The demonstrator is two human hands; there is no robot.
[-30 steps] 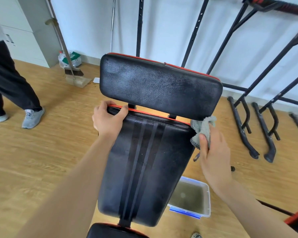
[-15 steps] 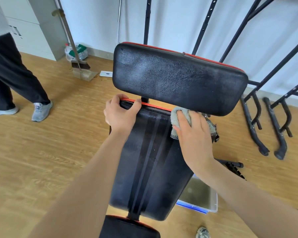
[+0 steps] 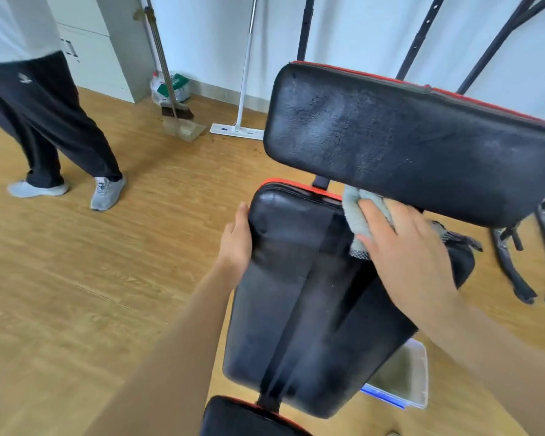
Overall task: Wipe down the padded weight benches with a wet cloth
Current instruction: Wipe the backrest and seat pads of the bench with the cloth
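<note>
Wiping black pad (image 3: 296, 309) | cloth (image 3: 356, 215) at its top end | right hand (image 3: 403, 250) flat on cloth, grip loose | left hand (image 3: 236, 243) flat against pad's side, grip loose | tip: press hard, rub long rows

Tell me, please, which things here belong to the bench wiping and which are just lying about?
In use: cloth under the right hand, lower pad, upper pad, plastic tub.
Lying about: broom, dustpan, mop, plastic bag, black frames.
</note>
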